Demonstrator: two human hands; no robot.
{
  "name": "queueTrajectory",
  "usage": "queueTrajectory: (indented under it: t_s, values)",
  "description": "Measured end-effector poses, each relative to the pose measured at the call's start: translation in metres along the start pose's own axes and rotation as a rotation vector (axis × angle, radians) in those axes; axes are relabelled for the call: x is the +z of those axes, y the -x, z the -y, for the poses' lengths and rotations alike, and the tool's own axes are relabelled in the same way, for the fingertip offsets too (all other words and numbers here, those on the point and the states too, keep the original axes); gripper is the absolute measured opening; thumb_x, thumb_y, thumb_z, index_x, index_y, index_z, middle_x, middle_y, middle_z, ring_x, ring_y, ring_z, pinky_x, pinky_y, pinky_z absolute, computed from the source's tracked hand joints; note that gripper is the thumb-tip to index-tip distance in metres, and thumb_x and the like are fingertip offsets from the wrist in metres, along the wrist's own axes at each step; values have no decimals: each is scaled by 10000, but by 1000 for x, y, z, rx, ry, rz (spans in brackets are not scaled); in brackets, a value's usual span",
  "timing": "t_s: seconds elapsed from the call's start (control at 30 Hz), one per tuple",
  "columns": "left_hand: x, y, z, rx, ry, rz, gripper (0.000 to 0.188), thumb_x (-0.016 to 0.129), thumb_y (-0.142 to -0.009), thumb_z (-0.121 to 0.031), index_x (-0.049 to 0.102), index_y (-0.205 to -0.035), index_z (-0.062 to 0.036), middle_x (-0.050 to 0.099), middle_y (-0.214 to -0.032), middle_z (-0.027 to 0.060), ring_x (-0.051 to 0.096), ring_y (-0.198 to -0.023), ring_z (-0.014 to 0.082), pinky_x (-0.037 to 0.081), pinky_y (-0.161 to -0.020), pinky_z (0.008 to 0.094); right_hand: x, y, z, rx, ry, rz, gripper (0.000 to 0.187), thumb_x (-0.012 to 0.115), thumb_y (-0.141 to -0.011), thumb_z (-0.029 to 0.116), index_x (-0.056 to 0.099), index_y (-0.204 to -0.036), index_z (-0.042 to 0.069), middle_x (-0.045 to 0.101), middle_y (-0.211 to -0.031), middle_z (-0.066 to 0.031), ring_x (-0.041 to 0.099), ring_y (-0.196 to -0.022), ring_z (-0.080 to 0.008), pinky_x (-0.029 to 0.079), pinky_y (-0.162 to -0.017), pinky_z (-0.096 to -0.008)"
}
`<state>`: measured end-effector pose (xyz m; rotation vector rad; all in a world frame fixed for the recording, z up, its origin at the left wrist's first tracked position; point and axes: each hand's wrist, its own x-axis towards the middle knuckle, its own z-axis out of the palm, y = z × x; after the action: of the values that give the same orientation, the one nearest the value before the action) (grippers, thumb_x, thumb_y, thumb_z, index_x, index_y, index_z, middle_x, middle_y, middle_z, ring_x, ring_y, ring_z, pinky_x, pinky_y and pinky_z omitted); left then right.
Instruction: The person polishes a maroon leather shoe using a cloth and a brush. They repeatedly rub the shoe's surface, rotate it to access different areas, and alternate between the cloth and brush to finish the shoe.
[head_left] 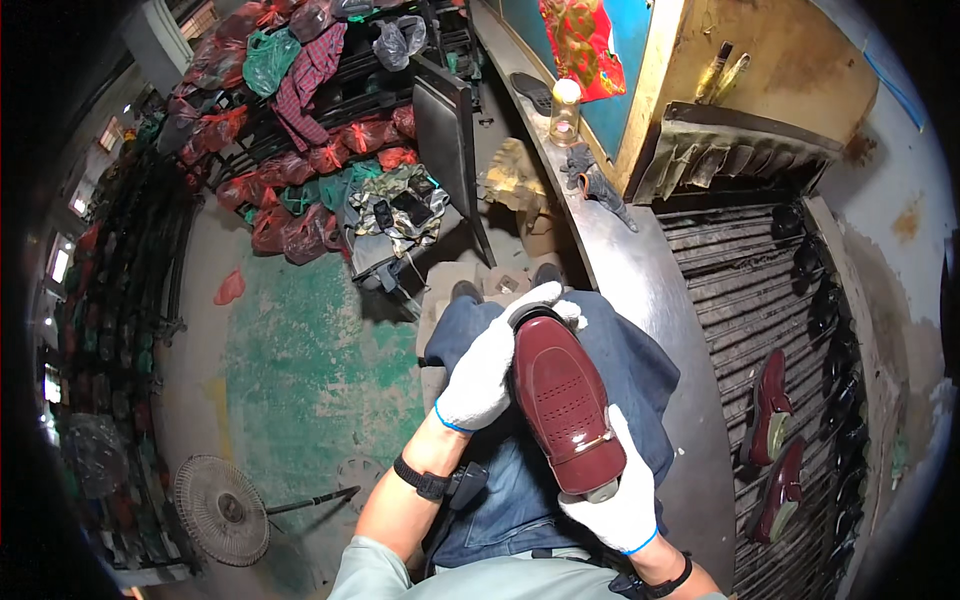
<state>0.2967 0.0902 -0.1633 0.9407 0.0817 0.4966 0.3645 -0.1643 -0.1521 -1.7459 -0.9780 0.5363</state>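
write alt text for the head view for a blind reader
White-gloved left hand and right hand hold a glossy dark-red shoe above the wearer's denim lap. Two similar shoes rest on a slatted rack at right; a fan stands lower left.

a glossy maroon shoe [565,395] is held over the lap [515,495], toe end kinda hugged by the gloved left hand [482,375], heel cupped by the gloved right hand [620,498]. two more maroon ones [769,390] are parked on the slatted rack [715,300] off right.
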Motion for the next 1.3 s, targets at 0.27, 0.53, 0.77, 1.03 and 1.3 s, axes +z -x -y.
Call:
queueTrajectory:
  t_s: [0.27,0.53,0.77,1.03,1.3]
  values:
    - [-3,2,-2,-20,-36,9,837,432,-1153,-644,360,-1715,-29,576,-1611,217,576,-1478,348,461,-1264,519,1,-2,-1,12,5,7,1106,996,-729,152,431,-1652,-78,718,-1335,-220,760,-1159,-315,602,-1006,-412]
    - [-7,2,2,-23,42,33,925,655,-1064,-643,377,-1703,-34,574,-1614,221,581,-1484,359,486,-1248,525,4,-5,-6,21,-29,7,1115,1005,-723,161,437,-1654,-69,728,-1301,-211,768,-1123,-310,608,-982,-408]
    - [4,1,-4,-79,-120,-121,1012,948,-881,-238,375,-1686,-19,562,-1623,242,592,-1481,405,505,-1231,548,11,-10,-9,27,23,-22,1101,1009,-718,188,467,-1643,-60,735,-1248,-212,773,-1077,-317,615,-949,-408]
    - [2,3,-4,-57,-67,-221,991,925,-893,-238,361,-1681,-28,561,-1618,261,600,-1464,432,544,-1193,554,23,-15,-20,39,-32,-3,1105,1004,-728,215,460,-1655,-43,731,-1208,-208,771,-1036,-329,618,-920,-422]
    - [1,3,-13,17,-455,-380,703,897,-915,-168,566,-1511,4,702,-1381,141,686,-1246,231,559,-1111,399,27,-24,-18,-8,17,-13,1153,994,-712,193,412,-1680,-42,701,-1193,-198,744,-1028,-348,612,-909,-442]
